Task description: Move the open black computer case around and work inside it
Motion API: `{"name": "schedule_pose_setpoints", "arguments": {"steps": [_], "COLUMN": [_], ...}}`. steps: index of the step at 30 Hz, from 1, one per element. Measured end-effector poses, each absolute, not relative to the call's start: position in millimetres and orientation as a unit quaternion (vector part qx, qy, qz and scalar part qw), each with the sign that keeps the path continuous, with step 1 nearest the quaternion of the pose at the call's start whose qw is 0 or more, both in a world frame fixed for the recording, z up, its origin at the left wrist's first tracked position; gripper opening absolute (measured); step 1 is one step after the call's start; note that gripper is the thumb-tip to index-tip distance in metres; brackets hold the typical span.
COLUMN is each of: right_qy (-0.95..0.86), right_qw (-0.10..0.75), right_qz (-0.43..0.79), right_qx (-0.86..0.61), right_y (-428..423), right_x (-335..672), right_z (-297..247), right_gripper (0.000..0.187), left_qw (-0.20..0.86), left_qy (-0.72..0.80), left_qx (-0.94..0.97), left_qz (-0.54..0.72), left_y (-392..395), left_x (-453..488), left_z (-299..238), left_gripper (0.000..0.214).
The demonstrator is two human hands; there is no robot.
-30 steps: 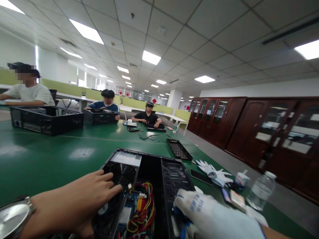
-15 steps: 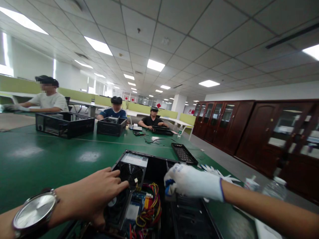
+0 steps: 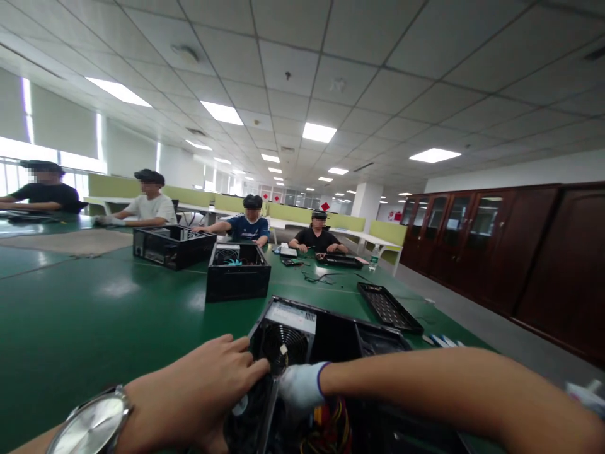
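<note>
An open black computer case [image 3: 378, 337] lies on the green table [image 3: 94, 315] right before me. My bare left hand [image 3: 198, 394], a steel watch [image 3: 89, 429] on its wrist, rests on the case's left edge with fingers stretched toward the power supply fan [image 3: 283, 340]. My right hand [image 3: 300, 384], in a white glove, reaches across into the case just below the fan, above the coloured cables [image 3: 331, 425]. Its fingers are hidden behind the left hand and the case.
Two more open black cases [image 3: 236, 274] [image 3: 170, 246] stand farther along the table. A black side panel [image 3: 387, 306] lies to the right. Several people sit at the far side. Dark wooden cabinets [image 3: 496, 246] line the right wall.
My gloved right hand has swept from the case's right side leftward, across to the fan. The view has turned left; the bottle and gloves have left the frame.
</note>
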State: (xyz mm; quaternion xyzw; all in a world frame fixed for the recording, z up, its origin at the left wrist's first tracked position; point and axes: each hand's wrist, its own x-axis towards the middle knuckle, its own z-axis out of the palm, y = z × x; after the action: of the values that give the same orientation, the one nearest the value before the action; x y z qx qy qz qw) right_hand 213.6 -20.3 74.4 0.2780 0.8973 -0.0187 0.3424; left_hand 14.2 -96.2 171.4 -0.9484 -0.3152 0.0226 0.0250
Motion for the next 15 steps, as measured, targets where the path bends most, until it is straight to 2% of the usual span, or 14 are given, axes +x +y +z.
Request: {"name": "schedule_pose_setpoints", "arguments": {"steps": [4,6,9,11,13,15], "right_qy": [0.854,0.838,0.844,0.84,0.817,0.771], "right_qw": [0.383,0.364,0.245,0.144,0.028,-0.122], "right_qz": [-0.025,0.023,0.074,0.053,0.008,-0.022], "right_qx": [0.352,0.407,0.472,0.52,0.576,0.625], "right_y": [-31,-38,-58,-80,-109,-140], "right_x": [230,245,278,304,332,358], "right_z": [103,133,185,209,218,208], "right_gripper": [0.03,0.031,0.028,0.027,0.031,0.032], "left_qw": [0.05,0.065,0.063,0.047,0.02,-0.008], "left_qy": [-0.272,-0.243,-0.216,-0.211,-0.243,-0.294], "left_qx": [-0.959,-0.964,-0.969,-0.968,-0.956,-0.938], "left_qz": [0.066,0.082,0.105,0.13,0.161,0.182], "left_y": [-81,-69,-49,-39,-31,-28], "left_x": [38,55,86,107,123,128], "left_z": [169,168,163,150,134,122], "left_gripper": [0.067,0.065,0.07,0.076,0.077,0.075]}}
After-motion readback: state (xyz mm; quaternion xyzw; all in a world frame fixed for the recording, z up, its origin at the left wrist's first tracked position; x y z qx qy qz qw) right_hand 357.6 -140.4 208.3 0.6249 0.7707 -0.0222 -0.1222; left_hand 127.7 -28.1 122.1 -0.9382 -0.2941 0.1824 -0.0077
